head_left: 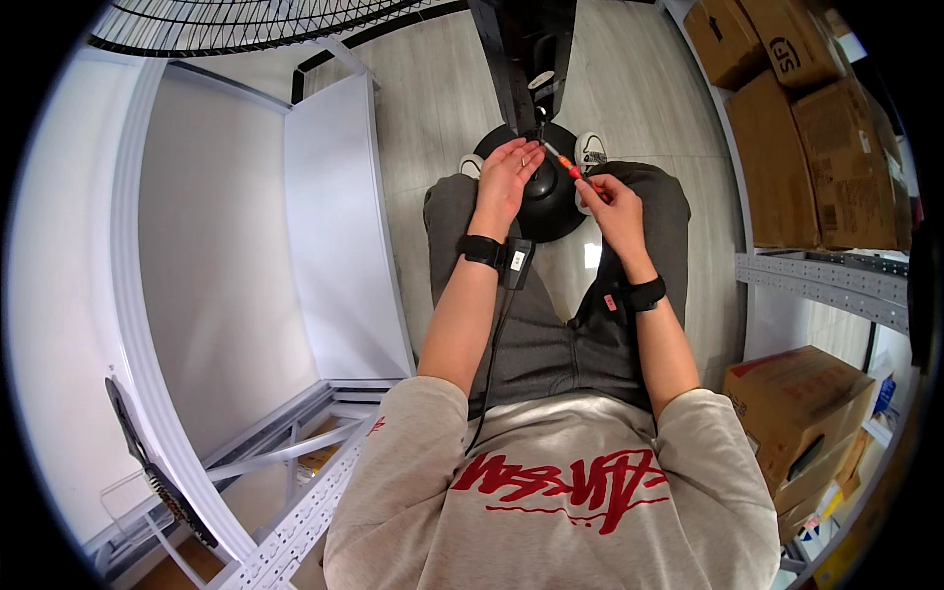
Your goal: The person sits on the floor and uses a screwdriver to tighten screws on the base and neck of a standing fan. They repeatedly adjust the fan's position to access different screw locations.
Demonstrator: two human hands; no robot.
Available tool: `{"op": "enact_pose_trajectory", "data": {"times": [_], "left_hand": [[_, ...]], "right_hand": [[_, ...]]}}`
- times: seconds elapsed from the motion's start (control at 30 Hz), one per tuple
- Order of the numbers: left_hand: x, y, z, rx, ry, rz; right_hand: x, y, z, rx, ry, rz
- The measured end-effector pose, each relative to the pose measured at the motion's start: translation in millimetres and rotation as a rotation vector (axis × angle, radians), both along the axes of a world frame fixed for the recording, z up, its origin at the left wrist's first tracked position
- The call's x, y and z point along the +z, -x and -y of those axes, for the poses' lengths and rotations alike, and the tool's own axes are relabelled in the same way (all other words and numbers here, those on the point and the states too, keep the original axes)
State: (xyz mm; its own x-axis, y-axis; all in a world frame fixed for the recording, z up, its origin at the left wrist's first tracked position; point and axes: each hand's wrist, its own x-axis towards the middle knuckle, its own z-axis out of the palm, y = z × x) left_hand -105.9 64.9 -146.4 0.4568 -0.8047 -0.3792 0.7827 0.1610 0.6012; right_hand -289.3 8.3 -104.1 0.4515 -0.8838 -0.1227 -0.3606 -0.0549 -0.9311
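The right hand point(615, 209) held a slim screwdriver point(565, 163) with a red-and-orange handle, its fingers closed around the grip. The screwdriver slanted away toward the left, its metal shaft reaching the lower end of a tall black column point(526, 49), above the far part of a round black pedestal base point(560, 221). Whether the tip met a screw there was too small to tell.

The left hand point(505, 187) was beside the shaft's tip, over the base's left edge, with its fingers extended and close together (a ring showed on one of them). I cannot tell whether the fingertips pinched anything or only touched the column's foot.

Each wrist wore a black strap, and a small black box point(518, 264) with a cable sat beside the left one. The base stood on a pale tiled floor point(423, 74) between the seated person's legs, a white shoe point(590, 149) close to its far right edge. A black wire grille point(226, 25) curved in over the floor's far left corner. Along the floor's right edge rose a metal rack point(826, 280), with cardboard boxes point(772, 162) stacked above its perforated beam and another carton point(796, 393) lower down.
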Motion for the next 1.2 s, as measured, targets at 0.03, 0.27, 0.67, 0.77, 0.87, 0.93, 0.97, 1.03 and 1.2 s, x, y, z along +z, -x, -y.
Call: {"op": "enact_pose_trajectory", "data": {"times": [0.03,0.27,0.67,0.77,0.87,0.93,0.97,1.03,1.2], "left_hand": [[0,-1,0,0.004,0.009,-0.023],[1,-1,-1,0.034,0.067,-0.111],[-2,-1,1,0.076,0.089,-0.081],[-2,0,1,0.07,0.107,-0.077],[-2,0,1,0.064,0.103,-0.076],[-2,-1,0,0.054,0.086,-0.088],[-1,0,0,0.048,0.081,-0.074],[0,2,0,0.037,0.07,-0.046],[1,1,1,0.02,0.055,-0.072]], "right_hand": [[-2,-1,-1,0.02,-0.027,0.003],[-17,1,-5,0.085,-0.11,0.006],[-23,5,-5,0.112,-0.087,0.017],[-26,6,-4,0.118,-0.061,-0.01],[-23,6,-4,0.116,-0.1,0.005],[-19,6,-5,0.112,-0.097,0.002],[-18,6,-5,0.11,-0.095,0.0],[-18,6,-5,0.112,-0.103,-0.003],[-19,5,-5,0.113,-0.114,-0.008]]}}
